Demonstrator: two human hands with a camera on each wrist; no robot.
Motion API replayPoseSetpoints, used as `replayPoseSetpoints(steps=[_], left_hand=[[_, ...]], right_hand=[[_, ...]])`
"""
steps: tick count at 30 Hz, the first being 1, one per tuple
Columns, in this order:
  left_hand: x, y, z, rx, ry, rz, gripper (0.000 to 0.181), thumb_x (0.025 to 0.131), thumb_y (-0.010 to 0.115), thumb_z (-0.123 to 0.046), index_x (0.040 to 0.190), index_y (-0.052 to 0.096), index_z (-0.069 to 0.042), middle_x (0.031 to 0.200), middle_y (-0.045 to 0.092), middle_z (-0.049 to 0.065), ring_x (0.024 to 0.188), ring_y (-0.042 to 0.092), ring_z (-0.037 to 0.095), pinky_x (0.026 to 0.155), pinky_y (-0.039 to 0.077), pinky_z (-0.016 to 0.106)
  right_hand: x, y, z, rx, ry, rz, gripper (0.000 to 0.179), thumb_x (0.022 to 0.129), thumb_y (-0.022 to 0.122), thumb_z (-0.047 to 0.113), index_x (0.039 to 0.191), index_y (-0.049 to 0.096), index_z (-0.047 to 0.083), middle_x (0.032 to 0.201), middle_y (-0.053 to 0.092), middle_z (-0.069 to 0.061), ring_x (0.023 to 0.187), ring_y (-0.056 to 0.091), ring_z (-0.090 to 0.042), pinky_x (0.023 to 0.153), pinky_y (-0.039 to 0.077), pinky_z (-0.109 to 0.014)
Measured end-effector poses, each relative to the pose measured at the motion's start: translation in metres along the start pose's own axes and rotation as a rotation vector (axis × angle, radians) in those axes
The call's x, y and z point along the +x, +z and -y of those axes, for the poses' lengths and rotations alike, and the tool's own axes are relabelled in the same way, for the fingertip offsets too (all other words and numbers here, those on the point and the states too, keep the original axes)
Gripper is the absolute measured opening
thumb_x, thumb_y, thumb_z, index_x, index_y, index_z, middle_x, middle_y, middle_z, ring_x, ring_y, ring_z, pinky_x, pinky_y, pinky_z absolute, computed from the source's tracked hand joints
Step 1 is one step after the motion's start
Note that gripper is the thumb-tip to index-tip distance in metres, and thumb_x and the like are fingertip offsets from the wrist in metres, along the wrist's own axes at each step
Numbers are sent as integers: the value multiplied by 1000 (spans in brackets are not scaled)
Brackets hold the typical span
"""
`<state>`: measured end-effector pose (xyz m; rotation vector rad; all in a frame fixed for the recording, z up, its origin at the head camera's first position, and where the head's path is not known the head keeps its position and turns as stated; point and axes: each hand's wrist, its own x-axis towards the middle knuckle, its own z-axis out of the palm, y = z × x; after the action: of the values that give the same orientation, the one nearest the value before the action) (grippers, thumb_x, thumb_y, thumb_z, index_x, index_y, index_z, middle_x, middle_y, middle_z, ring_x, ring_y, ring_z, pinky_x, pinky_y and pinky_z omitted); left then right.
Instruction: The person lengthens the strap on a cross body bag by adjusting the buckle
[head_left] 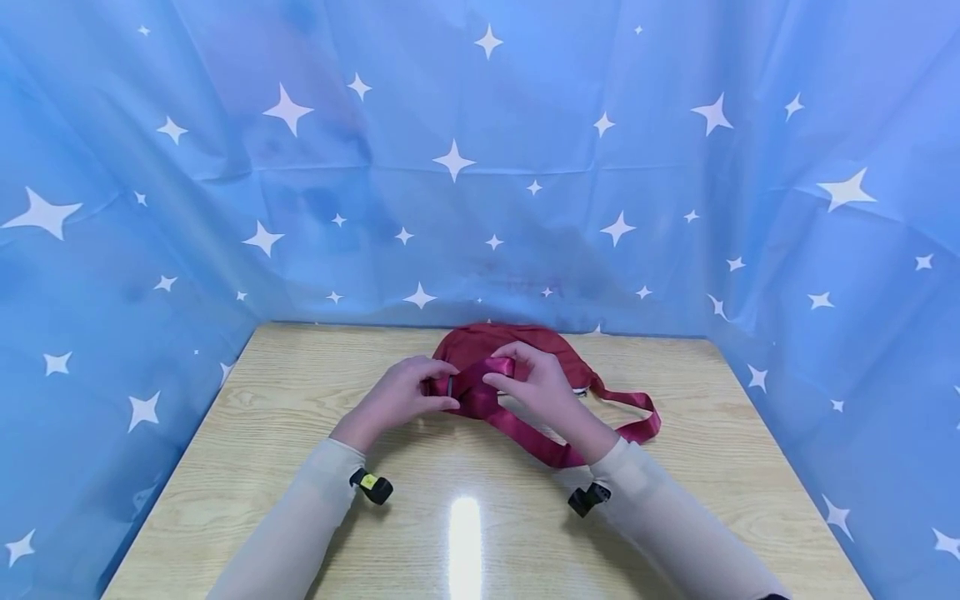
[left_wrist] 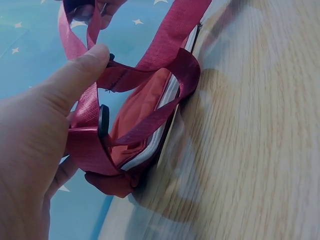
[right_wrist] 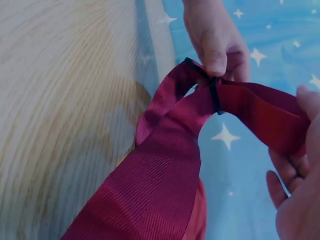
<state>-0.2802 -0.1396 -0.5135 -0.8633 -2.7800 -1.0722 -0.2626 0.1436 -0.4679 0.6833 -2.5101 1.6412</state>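
A dark red waist bag (head_left: 517, 336) with a pale zipper (left_wrist: 155, 135) lies at the back of the table, its crimson webbing strap (head_left: 534, 440) trailing forward and to the right. At the bag's left end, my left hand (head_left: 408, 390) pinches the strap by a black slider buckle (left_wrist: 104, 120) between thumb and fingers. My right hand (head_left: 542, 385) holds a folded loop of the same strap (right_wrist: 265, 117) a little to the right, above the bag. Between the hands the strap runs doubled through the buckle. Some of the right fingertips are hidden behind the webbing.
The wood-grain table (head_left: 300, 500) carries the bag near its back edge. A blue curtain with white stars (head_left: 453, 158) hangs behind and on both sides. Dark wrist cameras (head_left: 375, 487) sit on both sleeves, and a bright light reflection lies at the table's front.
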Motion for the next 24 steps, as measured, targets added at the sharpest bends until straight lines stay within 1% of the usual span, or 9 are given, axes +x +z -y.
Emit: replayPoseSetpoints(steps=[4, 7, 11, 14, 16, 18, 22, 24], left_hand=[[0, 0, 2, -3, 1, -1, 55, 90, 94, -44, 137, 77, -21, 112, 70, -6, 102, 63, 15, 93, 56, 40], [0, 1, 2, -6, 0, -3, 55, 90, 94, -43, 137, 77, -21, 113, 71, -6, 103, 64, 15, 93, 56, 41], [0, 1, 2, -14, -1, -10, 55, 90, 94, -43, 137, 76, -22, 114, 71, -5, 102, 63, 15, 92, 56, 41], [0, 1, 2, -15, -1, -15, 54, 89, 94, -43, 137, 76, -23, 113, 70, -6, 100, 63, 15, 89, 55, 40], [1, 1, 2, -15, 1, -18, 54, 89, 95, -42, 136, 77, -23, 112, 70, -6, 99, 62, 15, 89, 55, 40], [1, 1, 3, -15, 4, -20, 54, 89, 95, -42, 137, 77, -23, 113, 70, -6, 100, 63, 15, 89, 55, 40], [1, 1, 3, -11, 7, -24, 54, 89, 95, -43, 137, 77, -23, 113, 71, -6, 102, 64, 15, 91, 56, 41], [0, 1, 3, -11, 7, -25, 54, 89, 95, -42, 136, 77, -23, 112, 70, -7, 100, 63, 15, 90, 55, 41]], right_hand=[[0, -1, -4, 10, -14, 23, 26, 98, 89, 19, 119, 75, 15, 99, 71, -3, 76, 57, -20, 67, 52, -28], [-1, -2, -8, 23, -43, 19, 26, 98, 88, 16, 121, 74, 15, 101, 72, -2, 85, 61, -21, 70, 54, -28], [-3, -3, -8, 37, -74, -2, 28, 98, 87, 12, 122, 73, 15, 105, 74, -2, 103, 65, -22, 82, 55, -29], [-3, -4, -8, 45, -77, -14, 28, 98, 86, 10, 122, 72, 14, 108, 74, -2, 111, 66, -23, 91, 54, -31], [-4, -4, -8, 47, -78, -23, 28, 98, 86, 9, 122, 72, 14, 110, 75, -2, 113, 66, -22, 94, 53, -31], [-4, -3, -9, 57, -83, -42, 28, 98, 86, 8, 122, 72, 13, 111, 75, -4, 112, 67, -22, 92, 53, -30], [-5, -3, -10, 93, -92, -87, 29, 96, 87, 5, 121, 74, 11, 111, 75, -7, 108, 65, -21, 84, 53, -26], [-5, -4, -12, 115, -92, -99, 29, 96, 87, 4, 122, 74, 10, 112, 74, -8, 106, 64, -20, 81, 52, -24]])
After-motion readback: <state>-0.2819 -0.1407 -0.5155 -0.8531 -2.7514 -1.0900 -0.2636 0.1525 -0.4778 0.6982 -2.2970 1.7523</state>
